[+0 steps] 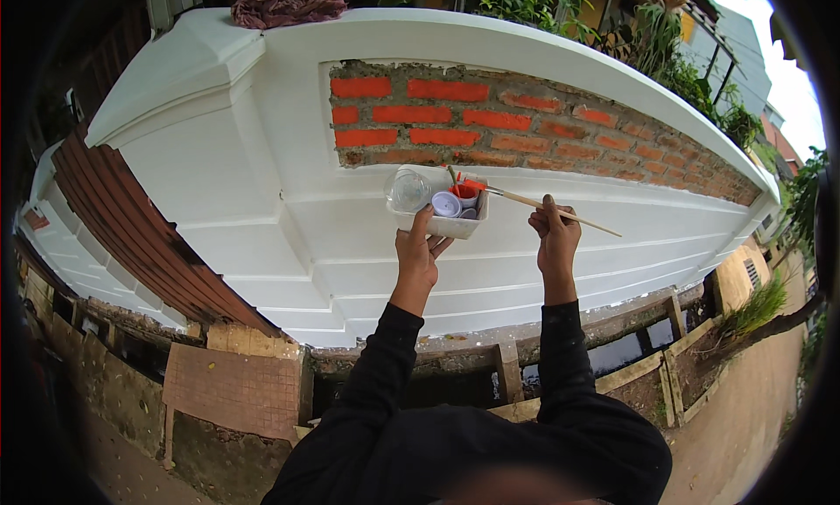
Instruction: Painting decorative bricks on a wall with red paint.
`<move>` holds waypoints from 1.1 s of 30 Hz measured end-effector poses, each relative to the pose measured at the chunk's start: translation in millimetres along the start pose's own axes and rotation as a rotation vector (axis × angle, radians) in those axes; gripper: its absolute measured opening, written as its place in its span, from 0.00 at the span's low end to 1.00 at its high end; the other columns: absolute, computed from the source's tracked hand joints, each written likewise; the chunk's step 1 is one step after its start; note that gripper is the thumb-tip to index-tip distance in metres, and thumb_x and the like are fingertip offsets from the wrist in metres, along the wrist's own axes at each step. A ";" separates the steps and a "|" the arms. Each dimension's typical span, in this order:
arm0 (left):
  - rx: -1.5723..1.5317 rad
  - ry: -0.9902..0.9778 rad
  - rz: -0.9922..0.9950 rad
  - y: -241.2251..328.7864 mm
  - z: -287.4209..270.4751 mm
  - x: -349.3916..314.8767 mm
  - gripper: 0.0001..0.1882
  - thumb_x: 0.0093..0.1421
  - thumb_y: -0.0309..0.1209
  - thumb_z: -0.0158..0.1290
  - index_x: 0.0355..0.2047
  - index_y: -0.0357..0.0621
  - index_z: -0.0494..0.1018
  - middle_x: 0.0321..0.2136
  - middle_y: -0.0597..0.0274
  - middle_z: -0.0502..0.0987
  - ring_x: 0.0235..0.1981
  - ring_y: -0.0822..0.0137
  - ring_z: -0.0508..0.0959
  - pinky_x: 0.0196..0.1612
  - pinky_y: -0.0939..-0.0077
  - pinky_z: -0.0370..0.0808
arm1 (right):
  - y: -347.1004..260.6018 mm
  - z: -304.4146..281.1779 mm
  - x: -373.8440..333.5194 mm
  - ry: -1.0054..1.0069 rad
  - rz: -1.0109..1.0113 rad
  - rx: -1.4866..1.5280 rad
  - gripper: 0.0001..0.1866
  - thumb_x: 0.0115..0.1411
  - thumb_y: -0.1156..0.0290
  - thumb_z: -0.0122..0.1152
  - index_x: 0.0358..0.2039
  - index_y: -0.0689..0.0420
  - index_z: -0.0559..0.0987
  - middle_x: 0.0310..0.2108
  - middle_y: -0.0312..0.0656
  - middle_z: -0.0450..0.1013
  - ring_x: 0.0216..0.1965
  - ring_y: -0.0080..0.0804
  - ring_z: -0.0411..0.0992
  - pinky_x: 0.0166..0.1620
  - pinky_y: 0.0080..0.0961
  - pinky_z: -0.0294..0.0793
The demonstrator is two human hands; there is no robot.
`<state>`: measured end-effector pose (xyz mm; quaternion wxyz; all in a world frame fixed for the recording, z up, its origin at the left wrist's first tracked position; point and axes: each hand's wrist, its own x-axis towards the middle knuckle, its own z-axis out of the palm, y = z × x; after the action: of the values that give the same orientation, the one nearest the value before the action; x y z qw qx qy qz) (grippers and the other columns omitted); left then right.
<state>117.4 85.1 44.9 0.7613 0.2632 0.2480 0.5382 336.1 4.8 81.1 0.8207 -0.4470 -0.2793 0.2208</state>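
My left hand grips a small white plastic tub from below and in front, thumb up against its near side. Inside the tub are a clear plastic cup, a small cup of orange paint and a round white lid or pot. My right hand pinches the long wooden handle of a paintbrush. Its orange-coated bristles are at the orange paint cup. Behind the tub is a brick panel set in a white wall; its left bricks are bright orange, those farther right duller.
A crumpled brownish cloth lies on top of the white wall. Below runs a drainage ditch with concrete edges. A brown ribbed metal gate stands at left, with a tiled slab below. Plants grow behind the wall.
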 end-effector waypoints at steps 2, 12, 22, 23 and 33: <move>0.005 -0.003 0.000 -0.7 3.6 4.2 0.36 0.57 0.45 0.63 0.57 0.38 0.64 0.51 0.52 0.69 0.51 0.50 0.78 0.52 0.57 0.82 | 0.7 -0.6 1.7 0.012 -0.004 0.027 0.12 0.63 0.68 0.68 0.33 0.60 0.73 0.26 0.43 0.77 0.24 0.27 0.78 0.31 0.23 0.84; -0.013 0.007 -0.020 -11.6 12.6 19.4 0.38 0.55 0.45 0.65 0.59 0.40 0.64 0.52 0.50 0.72 0.50 0.52 0.80 0.49 0.58 0.83 | 0.8 -6.7 9.6 -0.069 -0.078 0.053 0.10 0.64 0.72 0.66 0.35 0.58 0.72 0.30 0.43 0.77 0.30 0.29 0.80 0.35 0.24 0.85; -0.020 -0.022 -0.013 -8.0 35.5 28.3 0.39 0.55 0.48 0.64 0.57 0.33 0.64 0.52 0.50 0.70 0.53 0.50 0.77 0.53 0.56 0.81 | 22.7 -5.0 20.2 -0.254 -0.151 0.297 0.05 0.66 0.83 0.57 0.35 0.58 0.72 0.47 0.51 0.76 0.50 0.37 0.77 0.59 0.35 0.78; -0.020 -0.016 -0.011 -7.8 38.1 30.6 0.39 0.55 0.48 0.64 0.58 0.33 0.64 0.52 0.50 0.70 0.53 0.50 0.77 0.53 0.56 0.81 | 24.6 -4.9 23.4 -0.256 -0.149 0.298 0.05 0.66 0.83 0.57 0.35 0.58 0.72 0.47 0.51 0.76 0.50 0.37 0.77 0.59 0.35 0.78; -0.024 -0.007 0.005 -2.7 45.6 38.2 0.40 0.55 0.49 0.64 0.58 0.35 0.64 0.51 0.51 0.70 0.53 0.51 0.77 0.56 0.56 0.79 | 20.7 27.6 64.7 -0.307 -0.351 0.262 0.08 0.64 0.86 0.57 0.33 0.57 0.71 0.48 0.50 0.76 0.53 0.38 0.76 0.63 0.36 0.74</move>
<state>160.8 114.6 73.1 0.7639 0.2565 0.2381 0.5422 364.0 71.7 92.6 0.8453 -0.2430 -0.4426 0.1746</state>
